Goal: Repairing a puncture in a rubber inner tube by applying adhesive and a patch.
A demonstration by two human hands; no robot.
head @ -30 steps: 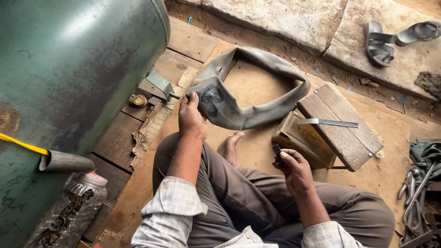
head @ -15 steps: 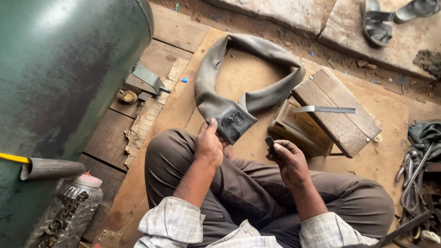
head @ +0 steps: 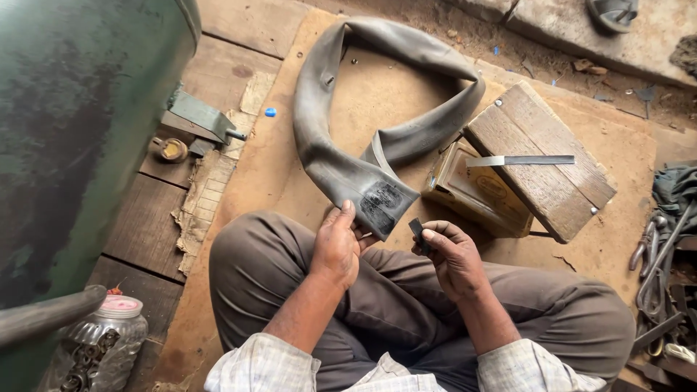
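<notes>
A grey rubber inner tube (head: pixel 341 123) lies looped on the brown board in front of my crossed legs. Its near fold carries a dark roughened patch area (head: pixel 382 202). My left hand (head: pixel 337 243) grips that fold from the left, thumb up on the rubber. My right hand (head: pixel 451 255) is just to the right of the fold and pinches a small dark rubber patch piece (head: pixel 419 233) between thumb and fingers.
A small wooden stool (head: pixel 541 156) with a flat metal blade (head: pixel 520 160) on top stands to the right, over a yellowish tin (head: pixel 475 192). A big green tank (head: pixel 80 123) fills the left. A plastic jar (head: pixel 102 341) sits bottom left; metal tools (head: pixel 664 254) lie far right.
My left hand has pulled the tube's folded end back from the far board to my knees. My right hand stayed near my lap with the small dark piece.
</notes>
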